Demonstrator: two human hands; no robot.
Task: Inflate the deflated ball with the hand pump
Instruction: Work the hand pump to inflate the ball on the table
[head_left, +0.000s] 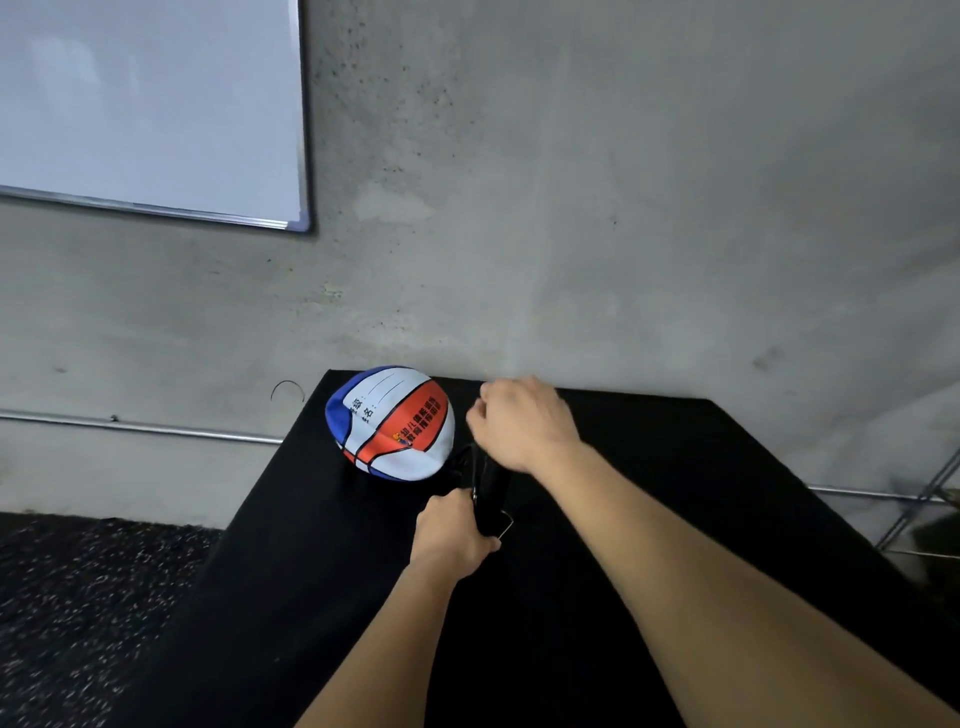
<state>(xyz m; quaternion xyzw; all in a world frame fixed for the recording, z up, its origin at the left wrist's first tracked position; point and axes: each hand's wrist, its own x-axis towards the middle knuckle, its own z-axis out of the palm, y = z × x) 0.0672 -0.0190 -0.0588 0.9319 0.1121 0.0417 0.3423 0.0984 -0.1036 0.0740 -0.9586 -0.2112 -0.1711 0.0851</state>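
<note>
Left hand (451, 535) grips black pump (488, 491); right hand (522, 421) fisted above it.

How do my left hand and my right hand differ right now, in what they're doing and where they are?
The left hand grips the black pump; what the curled right hand holds, if anything, cannot be told. The left hand sits nearer the camera, the right hand farther back, beside the ball. Both are over the black table.

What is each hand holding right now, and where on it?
The left hand grips the black hand pump at its near end. The right hand has curled fingers; whether it holds anything cannot be told.
</note>
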